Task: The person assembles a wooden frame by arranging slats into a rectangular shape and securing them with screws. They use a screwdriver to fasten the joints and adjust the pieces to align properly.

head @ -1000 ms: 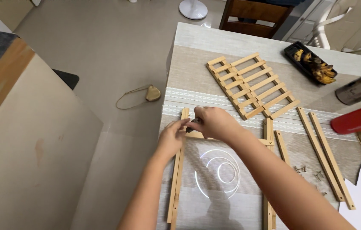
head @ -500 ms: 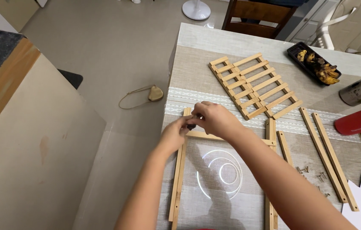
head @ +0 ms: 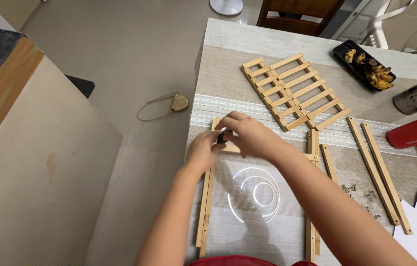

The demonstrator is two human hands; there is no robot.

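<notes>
Near the table's [head: 228, 39] left edge, the left hand [head: 202, 150] and right hand [head: 250, 135] meet with fingers pinched on a small dark piece [head: 224, 136] at the wooden frame's [head: 207, 197] top-left corner.

left hand [head: 202, 150] + right hand [head: 250, 135] | pinching small dark piece [head: 224, 136] | wooden frame [head: 212, 182] corner

Beige tiled floor [head: 119, 54] upper left, wooden counter edge [head: 1, 98] far left, dark wooden chair [head: 299, 15] top centre, white fan base [head: 226, 6] beside it.
</notes>
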